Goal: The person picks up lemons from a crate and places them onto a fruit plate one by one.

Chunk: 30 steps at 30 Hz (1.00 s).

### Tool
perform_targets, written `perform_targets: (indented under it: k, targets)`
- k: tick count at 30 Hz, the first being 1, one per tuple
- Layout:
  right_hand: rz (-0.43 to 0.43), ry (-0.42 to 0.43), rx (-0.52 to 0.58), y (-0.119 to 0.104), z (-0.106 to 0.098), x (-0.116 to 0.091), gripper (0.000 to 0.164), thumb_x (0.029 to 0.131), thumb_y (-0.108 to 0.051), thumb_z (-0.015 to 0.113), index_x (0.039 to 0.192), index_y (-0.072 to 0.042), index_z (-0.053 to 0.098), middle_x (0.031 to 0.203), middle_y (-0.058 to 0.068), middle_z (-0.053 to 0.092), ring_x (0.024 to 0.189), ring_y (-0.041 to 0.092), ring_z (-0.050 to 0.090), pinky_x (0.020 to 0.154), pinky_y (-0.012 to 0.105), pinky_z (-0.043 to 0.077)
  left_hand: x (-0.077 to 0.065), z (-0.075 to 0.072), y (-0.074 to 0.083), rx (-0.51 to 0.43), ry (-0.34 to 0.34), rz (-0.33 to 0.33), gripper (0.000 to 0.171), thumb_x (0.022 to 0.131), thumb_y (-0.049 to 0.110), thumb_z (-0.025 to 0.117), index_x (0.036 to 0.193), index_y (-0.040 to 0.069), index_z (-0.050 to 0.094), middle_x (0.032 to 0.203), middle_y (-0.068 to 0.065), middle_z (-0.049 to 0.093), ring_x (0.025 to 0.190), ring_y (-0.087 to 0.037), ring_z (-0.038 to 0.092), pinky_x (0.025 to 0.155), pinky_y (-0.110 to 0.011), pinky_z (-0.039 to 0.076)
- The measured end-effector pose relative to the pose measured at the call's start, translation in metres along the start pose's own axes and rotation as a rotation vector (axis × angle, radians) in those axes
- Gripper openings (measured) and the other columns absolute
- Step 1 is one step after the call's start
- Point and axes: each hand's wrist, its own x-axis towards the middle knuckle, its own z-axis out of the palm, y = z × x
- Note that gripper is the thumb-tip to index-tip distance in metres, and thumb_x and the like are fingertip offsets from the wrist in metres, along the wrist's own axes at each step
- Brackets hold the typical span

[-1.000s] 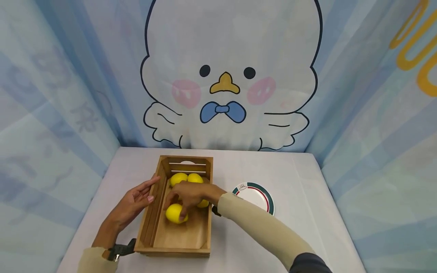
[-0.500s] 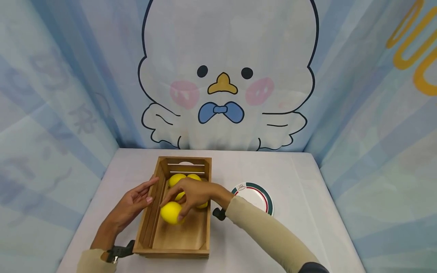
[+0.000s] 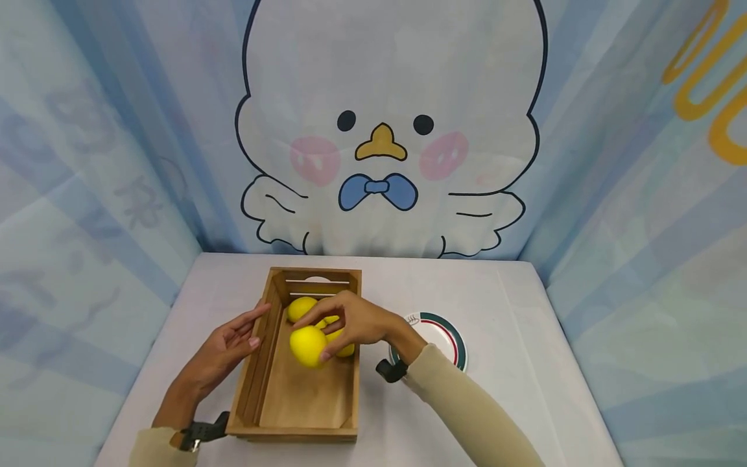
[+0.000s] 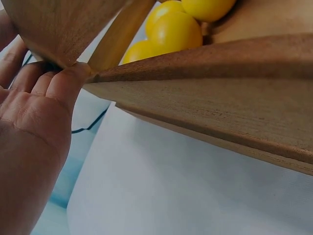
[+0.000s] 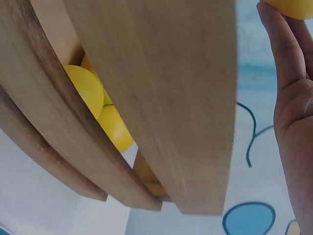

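In the head view my right hand (image 3: 358, 321) pinches a lemon (image 3: 308, 346) between thumb and fingers, over the wooden crate (image 3: 309, 436). At the top right corner of the right wrist view, that lemon (image 5: 293, 6) shows beyond the slats, against the fingertips. Several other lemons (image 3: 302, 309) lie at the far end of the crate, partly hidden by my right hand. My left hand (image 3: 224, 353) rests its extended fingers against the crate's left side. In the left wrist view the fingertips of my left hand (image 4: 46, 103) touch the slats.
To the right of the crate stands a white plate (image 3: 428, 334) with a green and red rim, partly covered by my right wrist. The table (image 3: 467, 415) has a white cloth. Printed curtains (image 3: 379, 227) surround it at the back and sides.
My right hand has lifted the lemon up from the crate's floor and moved slightly to the right and back with it. My left hand stays at the crate's side.
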Motion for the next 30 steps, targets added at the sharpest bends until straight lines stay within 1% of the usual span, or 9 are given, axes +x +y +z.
perform_targets:
  k: [4,7,13,19,21,26,30]
  targets:
    - [-0.019,0.066,0.025,-0.003,-0.003,-0.012,0.055,0.082,0.0,0.089,0.135,-0.003,0.072,0.144,0.011,0.067,0.133,0.014,0.064,0.107,0.039,0.059,0.0,0.0,-0.001,0.006,0.003,0.005,0.063,0.11,0.01,0.055,0.168,0.016,0.032,0.181,-0.013,0.005,0.165,-0.044,0.0,0.11,-0.004,0.036]
    - [-0.044,0.11,0.022,-0.003,-0.006,-0.021,0.055,0.083,-0.004,0.091,0.135,-0.004,0.072,0.144,0.011,0.068,0.134,0.017,0.064,0.107,0.041,0.059,0.001,0.0,-0.001,0.003,0.003,0.01,0.063,0.11,0.009,0.055,0.168,0.016,0.032,0.181,-0.013,0.005,0.166,-0.039,0.003,0.111,-0.004,0.036]
    - [-0.095,0.186,0.034,0.001,-0.013,-0.038,0.056,0.083,-0.012,0.092,0.134,-0.001,0.072,0.144,0.016,0.067,0.133,0.024,0.066,0.106,0.042,0.059,0.001,-0.001,-0.002,-0.023,-0.007,0.019,0.063,0.11,0.008,0.054,0.169,0.015,0.031,0.181,-0.014,0.003,0.166,-0.021,0.01,0.112,-0.005,0.036]
    - [-0.116,0.242,0.053,0.004,-0.018,-0.057,0.061,0.083,-0.021,0.093,0.135,0.001,0.07,0.144,0.02,0.066,0.135,0.025,0.064,0.107,0.044,0.058,0.0,-0.001,-0.002,-0.028,-0.013,0.03,0.063,0.11,0.008,0.054,0.169,0.013,0.03,0.181,-0.016,0.002,0.162,-0.005,0.015,0.112,-0.005,0.036]
    - [-0.125,0.253,0.056,0.005,-0.02,-0.062,0.061,0.084,-0.021,0.093,0.135,0.001,0.07,0.144,0.022,0.065,0.136,0.025,0.064,0.107,0.045,0.058,0.0,-0.001,-0.002,-0.038,-0.016,0.034,0.063,0.11,0.007,0.053,0.169,0.011,0.029,0.181,-0.015,0.001,0.161,0.0,0.016,0.112,-0.004,0.036]
    - [-0.139,0.286,0.078,0.006,-0.025,-0.075,0.06,0.083,-0.012,0.092,0.136,0.002,0.069,0.144,0.024,0.064,0.131,0.025,0.066,0.105,0.047,0.059,0.001,0.0,-0.001,-0.078,-0.03,0.044,0.064,0.11,0.005,0.052,0.169,0.005,0.025,0.181,-0.013,-0.002,0.156,0.012,0.019,0.113,-0.006,0.036]
    - [-0.136,0.325,0.089,0.009,-0.028,-0.086,0.061,0.083,-0.009,0.092,0.137,0.003,0.067,0.141,0.02,0.067,0.127,0.026,0.068,0.104,0.047,0.06,0.001,0.001,0.0,-0.079,-0.03,0.042,0.064,0.11,0.005,0.052,0.169,0.005,0.025,0.181,-0.014,-0.002,0.153,0.016,0.022,0.113,-0.006,0.037]
